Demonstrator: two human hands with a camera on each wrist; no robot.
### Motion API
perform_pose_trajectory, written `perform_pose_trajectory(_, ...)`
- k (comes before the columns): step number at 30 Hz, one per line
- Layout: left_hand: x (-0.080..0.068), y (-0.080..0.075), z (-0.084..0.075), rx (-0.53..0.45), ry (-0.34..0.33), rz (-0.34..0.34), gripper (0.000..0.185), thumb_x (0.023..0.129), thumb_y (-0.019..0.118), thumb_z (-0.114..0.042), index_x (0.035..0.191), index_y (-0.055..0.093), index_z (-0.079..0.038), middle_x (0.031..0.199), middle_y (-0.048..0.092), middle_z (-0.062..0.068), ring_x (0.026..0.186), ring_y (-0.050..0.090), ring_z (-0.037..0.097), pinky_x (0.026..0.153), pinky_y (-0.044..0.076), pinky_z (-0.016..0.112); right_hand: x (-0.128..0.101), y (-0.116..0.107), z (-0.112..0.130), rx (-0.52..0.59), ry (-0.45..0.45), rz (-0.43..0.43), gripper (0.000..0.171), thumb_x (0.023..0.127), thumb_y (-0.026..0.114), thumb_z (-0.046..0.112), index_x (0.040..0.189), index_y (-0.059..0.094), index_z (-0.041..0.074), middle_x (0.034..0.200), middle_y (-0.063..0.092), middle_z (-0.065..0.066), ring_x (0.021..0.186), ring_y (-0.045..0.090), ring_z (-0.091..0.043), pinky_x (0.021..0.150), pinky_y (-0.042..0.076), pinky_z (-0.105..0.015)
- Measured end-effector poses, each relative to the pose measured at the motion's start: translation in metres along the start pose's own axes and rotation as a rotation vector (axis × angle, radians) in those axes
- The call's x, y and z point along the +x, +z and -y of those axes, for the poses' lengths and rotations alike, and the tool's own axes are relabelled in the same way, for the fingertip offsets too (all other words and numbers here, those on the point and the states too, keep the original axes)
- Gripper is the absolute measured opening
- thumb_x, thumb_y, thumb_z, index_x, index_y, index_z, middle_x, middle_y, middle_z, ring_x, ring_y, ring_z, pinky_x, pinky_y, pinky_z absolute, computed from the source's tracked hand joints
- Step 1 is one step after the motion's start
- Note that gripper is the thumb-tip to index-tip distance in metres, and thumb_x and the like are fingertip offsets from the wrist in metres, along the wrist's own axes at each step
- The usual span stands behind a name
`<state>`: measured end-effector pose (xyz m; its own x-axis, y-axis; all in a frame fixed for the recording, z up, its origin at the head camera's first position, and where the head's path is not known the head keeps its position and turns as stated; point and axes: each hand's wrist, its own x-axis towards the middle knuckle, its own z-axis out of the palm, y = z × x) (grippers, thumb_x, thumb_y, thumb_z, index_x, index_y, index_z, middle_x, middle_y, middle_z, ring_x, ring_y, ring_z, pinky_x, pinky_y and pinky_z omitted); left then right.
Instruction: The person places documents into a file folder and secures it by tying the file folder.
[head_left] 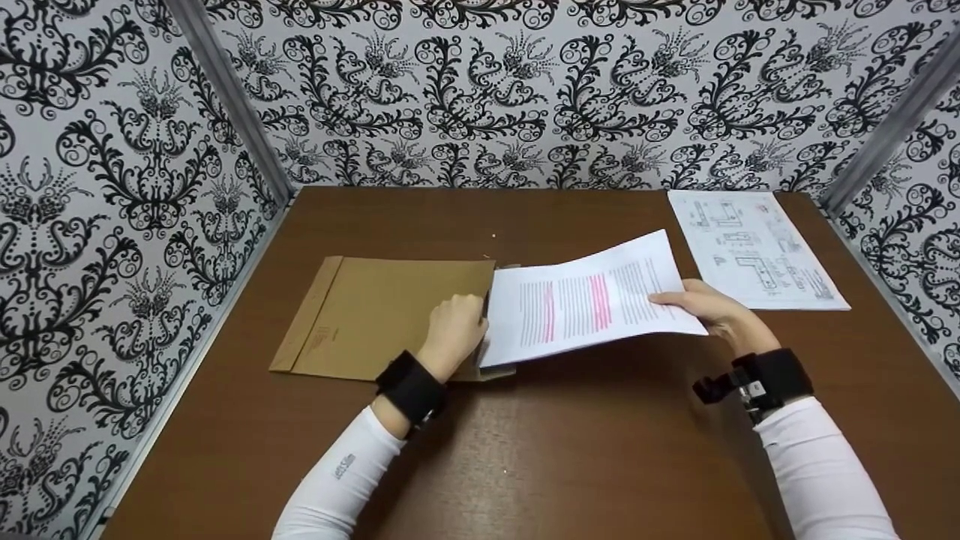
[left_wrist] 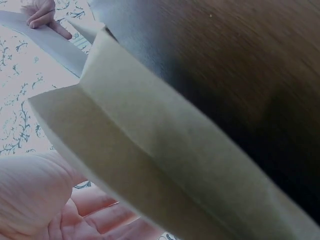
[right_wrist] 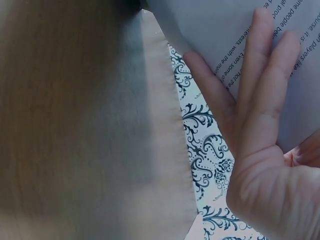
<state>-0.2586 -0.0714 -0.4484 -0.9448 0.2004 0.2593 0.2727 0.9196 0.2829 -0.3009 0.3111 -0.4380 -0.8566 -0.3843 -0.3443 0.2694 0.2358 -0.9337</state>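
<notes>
The left hand (head_left: 456, 326) gripped the kraft envelope (head_left: 375, 307); right of it, the right hand (head_left: 716, 311) pinched printed sheets (head_left: 577, 304) reading "players like". Left sleeve (head_left: 341, 480) said "Let's Slim".

Grips a brown envelope (head_left: 375, 315) by its open right end with the curled left hand (head_left: 457, 330), knuckles up. Pinches printed sheets (head_left: 574, 309) at their right edge with the right hand (head_left: 718, 311), thumb on top. Holds the sheets at a slant, left end right at the envelope's mouth; cannot tell whether inside it. Shows pink highlighting (head_left: 601, 304) on two blocks of the text. Wears white sleeves (head_left: 825, 465) and black wrist straps (head_left: 411, 388). Has technical drawings (head_left: 757, 251) lying flat on the brown table (head_left: 570, 450), beyond the right hand. Faces walls (head_left: 510, 82) papered white with black scrollwork.
</notes>
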Motion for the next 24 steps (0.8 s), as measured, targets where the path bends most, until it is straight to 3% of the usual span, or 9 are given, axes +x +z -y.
perform_pose_trajectory(12,0.0,0.001,0.001,-0.006,0.026,-0.018,0.013,0.086,0.069,-0.004,0.074,0.066,0.002,0.079,0.075,0.02,0.07,0.073,0.04,0.06,0.059,0.051,0.0,0.008,-0.006,0.088,-0.048,0.01,0.015,0.107,0.051,0.015,0.116,0.061,0.01,0.093,0.079,0.004,0.079,0.078,-0.009,0.068,0.062,-0.021)
perform_pose_trajectory(24,0.001,0.001,0.001,-0.016,-0.008,0.002,0.015,0.087,0.067,-0.006,0.073,0.066,0.001,0.082,0.075,0.02,0.074,0.074,0.04,0.063,0.059,0.052,-0.005,0.011,-0.015,0.142,-0.084,0.0,0.014,0.107,0.052,0.017,0.113,0.063,0.013,0.092,0.08,0.002,0.078,0.078,-0.011,0.066,0.062,-0.024)
